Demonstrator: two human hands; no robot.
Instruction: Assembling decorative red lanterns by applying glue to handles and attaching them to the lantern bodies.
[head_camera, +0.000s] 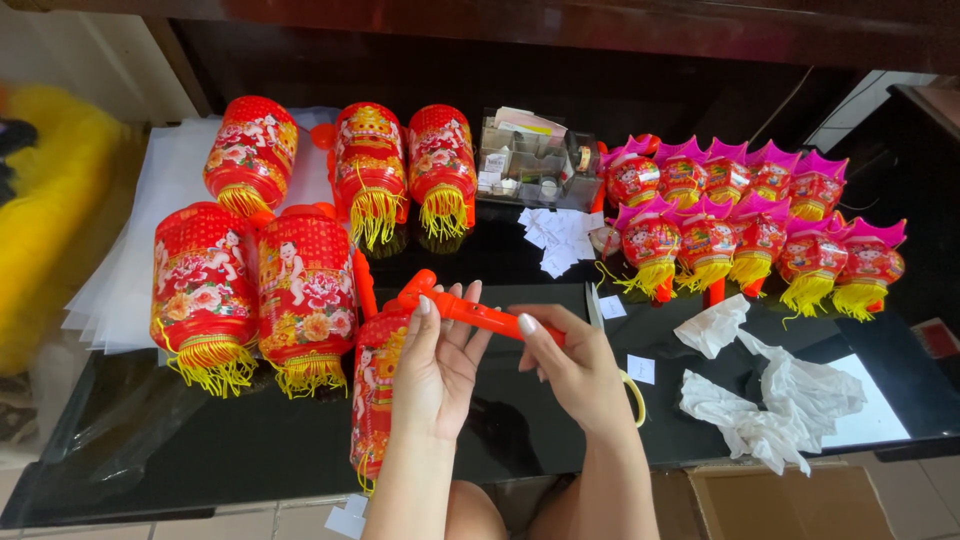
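Red lantern (375, 395) hangs from the stick (480, 315) both hands, left (437, 370) and right (572, 372), grip; finished lanterns (255, 290) lie beyond them.

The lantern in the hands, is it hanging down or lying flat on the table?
Hanging down. The red lantern dangles below the orange stick that the left hand and right hand hold above the black table.
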